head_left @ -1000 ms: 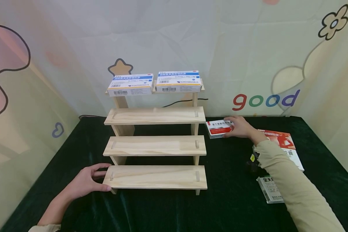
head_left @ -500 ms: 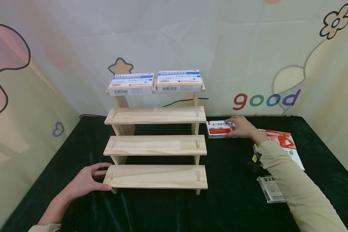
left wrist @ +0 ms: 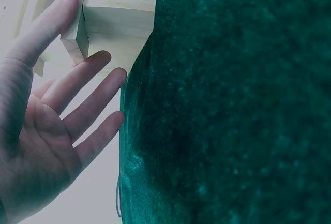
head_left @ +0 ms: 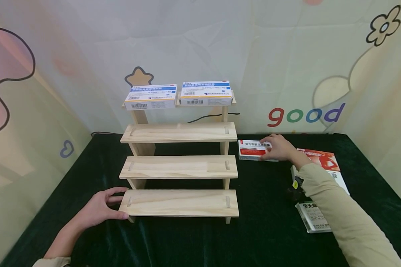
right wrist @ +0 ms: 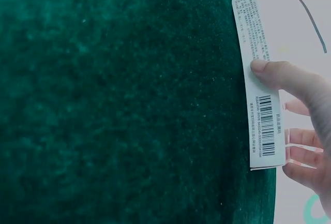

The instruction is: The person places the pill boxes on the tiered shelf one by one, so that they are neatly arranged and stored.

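Nearest me, the left hand (head_left: 98, 210) lies flat, fingers straight and relaxed, touching the left end of the bottom step of the wooden tiered shelf (head_left: 179, 167). The left wrist view agrees: fingers spread against the shelf's corner (left wrist: 111, 19), holding nothing. No change there over the last second; I read it as steadying the rack.

To the right on the dark green cloth (head_left: 260, 230) lie a grey-white box (head_left: 314, 217) and, farther back, a red-and-white box (head_left: 324, 165), both partly under my sleeve (head_left: 341, 215).

Farther out, the right hand (head_left: 279, 147) grips the red-and-white medicine box (head_left: 252, 149), thumb on its side panel (right wrist: 258, 79), fingers curled over the far side. What changed: a second ago the box lay flat; now its near edge looks tilted up, so I judge a lift is starting. It sits just right of the shelf, level with the second step from the top, on or barely off the cloth.

Farthest, two blue-and-white boxes (head_left: 178, 95) sit side by side on the top step; the lower three steps carry nothing.
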Available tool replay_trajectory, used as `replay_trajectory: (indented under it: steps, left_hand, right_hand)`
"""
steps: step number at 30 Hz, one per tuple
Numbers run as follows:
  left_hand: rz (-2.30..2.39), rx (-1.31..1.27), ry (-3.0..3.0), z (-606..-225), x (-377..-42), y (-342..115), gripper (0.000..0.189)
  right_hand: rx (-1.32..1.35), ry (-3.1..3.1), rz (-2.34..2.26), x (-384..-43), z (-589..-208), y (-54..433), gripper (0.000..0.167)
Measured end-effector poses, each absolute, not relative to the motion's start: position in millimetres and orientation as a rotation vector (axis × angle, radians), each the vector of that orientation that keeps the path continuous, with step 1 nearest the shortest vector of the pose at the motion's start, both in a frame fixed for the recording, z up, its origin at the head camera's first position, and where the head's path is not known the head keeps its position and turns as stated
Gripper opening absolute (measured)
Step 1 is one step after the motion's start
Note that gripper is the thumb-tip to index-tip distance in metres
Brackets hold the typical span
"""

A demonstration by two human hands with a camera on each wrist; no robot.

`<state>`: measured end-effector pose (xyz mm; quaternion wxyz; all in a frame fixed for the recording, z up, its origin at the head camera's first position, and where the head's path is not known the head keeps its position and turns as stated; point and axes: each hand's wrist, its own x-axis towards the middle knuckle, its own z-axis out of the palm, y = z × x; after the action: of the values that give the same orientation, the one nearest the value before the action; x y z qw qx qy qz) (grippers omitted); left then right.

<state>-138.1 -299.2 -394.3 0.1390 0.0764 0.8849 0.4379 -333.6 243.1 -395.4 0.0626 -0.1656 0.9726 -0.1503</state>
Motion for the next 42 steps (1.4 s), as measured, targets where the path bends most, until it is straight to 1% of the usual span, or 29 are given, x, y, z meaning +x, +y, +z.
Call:
replay_trajectory:
  steps: [6, 17, 32, 42]
  left_hand:
    - [1.264, 0.222, 2.553, -394.5, -138.6, -298.3, 0.073]
    - [1.266, 0.219, 2.553, -395.2, -138.9, -300.0, 0.073]
    - [1.253, 0.204, 2.548, -394.6, -138.7, -298.7, 0.073]
    - [1.265, 0.200, 2.540, -393.0, -137.5, -298.2, 0.073]
  right_hand:
    - [-0.519, 2.963, -0.423, -330.0, -393.2, 248.6, 0.073]
    - [-0.572, 2.980, -0.419, -320.3, -372.7, 256.2, 0.072]
    - [-0.622, 3.031, -0.438, -313.8, -354.2, 264.2, 0.072]
    - [-0.655, 3.045, -0.460, -306.6, -338.3, 264.1, 0.075]
